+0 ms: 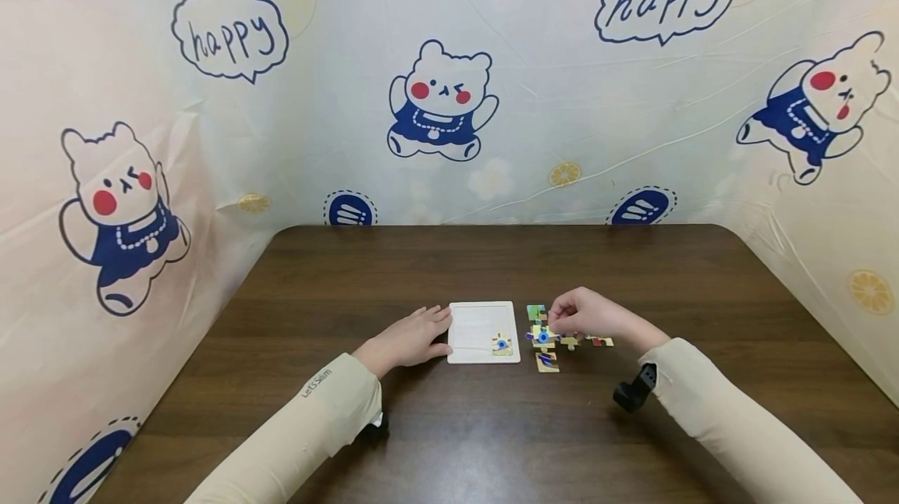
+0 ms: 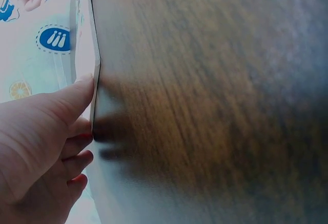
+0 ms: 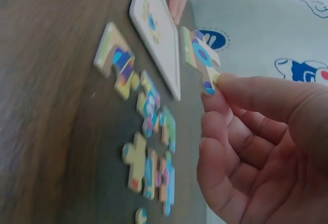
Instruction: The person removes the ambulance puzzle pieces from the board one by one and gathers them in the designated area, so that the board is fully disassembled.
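Note:
My right hand (image 1: 588,314) pinches a jigsaw piece (image 3: 201,56) with a blue ring on it between thumb and forefinger, raised above the table. Its other fingers are loosely bent in the right wrist view. My left hand (image 1: 410,338) rests at the left edge of a white puzzle tray (image 1: 474,326), its thumb and fingertips touching the rim. One piece (image 1: 502,345) with a blue circle lies inside the tray, in its near right corner. Beside the tray, a yellowish piece with blue and purple (image 3: 119,62) lies loose on the table.
Several more loose jigsaw pieces (image 3: 136,163) lie close together below my right hand, to the right of the tray. They rest on a dark wooden table (image 1: 449,426). A printed cloth (image 1: 534,176) hangs behind the table and along its sides.

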The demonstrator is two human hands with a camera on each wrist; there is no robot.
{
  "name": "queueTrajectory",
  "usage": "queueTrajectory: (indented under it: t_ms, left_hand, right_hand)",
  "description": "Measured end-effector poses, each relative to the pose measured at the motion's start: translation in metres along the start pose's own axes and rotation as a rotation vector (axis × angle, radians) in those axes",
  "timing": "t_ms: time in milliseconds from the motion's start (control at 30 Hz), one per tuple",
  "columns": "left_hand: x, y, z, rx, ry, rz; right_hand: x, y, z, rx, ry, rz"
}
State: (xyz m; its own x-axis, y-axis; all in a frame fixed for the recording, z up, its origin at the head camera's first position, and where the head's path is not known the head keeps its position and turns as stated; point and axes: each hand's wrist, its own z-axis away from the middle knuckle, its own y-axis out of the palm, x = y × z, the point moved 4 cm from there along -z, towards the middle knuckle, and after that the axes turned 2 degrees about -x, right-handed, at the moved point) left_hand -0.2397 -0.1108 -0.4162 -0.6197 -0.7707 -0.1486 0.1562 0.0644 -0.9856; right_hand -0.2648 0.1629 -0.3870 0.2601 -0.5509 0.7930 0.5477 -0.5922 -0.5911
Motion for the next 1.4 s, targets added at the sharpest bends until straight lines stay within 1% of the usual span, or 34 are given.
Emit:
queueTrajectory:
  t_ms: [167,400,533,600,767,900,1100,1233,1400]
  left_hand:
    - [0.0,0.0,0.0,0.008,-0.012,0.004]
    - [0.0,-0.001,0.0,0.012,-0.015,0.007]
    - [0.001,0.0,0.0,0.007,-0.01,0.008]
    - [0.001,0.0,0.0,0.008,-0.009,0.005]
    - [0.001,0.0,0.0,0.013,-0.012,-0.003]
    - [0.001,0.001,0.0,0.011,-0.013,-0.005]
    - [0.0,-0.001,0.0,0.024,-0.038,0.005]
    - [0.0,-0.001,0.0,0.037,-0.059,0.004]
    - [-0.001,-0.001,0.0,0.037,-0.052,-0.002]
  right_hand:
    - [-0.011,-0.003,0.01,0.022,0.003,0.009]
    - [-0.025,-0.005,0.02,0.057,0.039,-0.013]
    - [-0.03,-0.006,0.025,0.072,0.072,0.017]
    - [-0.031,-0.006,0.026,0.078,0.075,0.04]
    - [-0.033,-0.004,0.028,0.062,0.072,0.094]
    - [-0.035,-0.004,0.028,0.043,0.093,0.118]
    - [-0.038,-0.004,0.028,0.03,0.118,0.141]
    - [-0.039,-0.003,0.028,0.026,0.112,0.148]
    - [-0.039,-0.002,0.028,0.023,0.106,0.139]
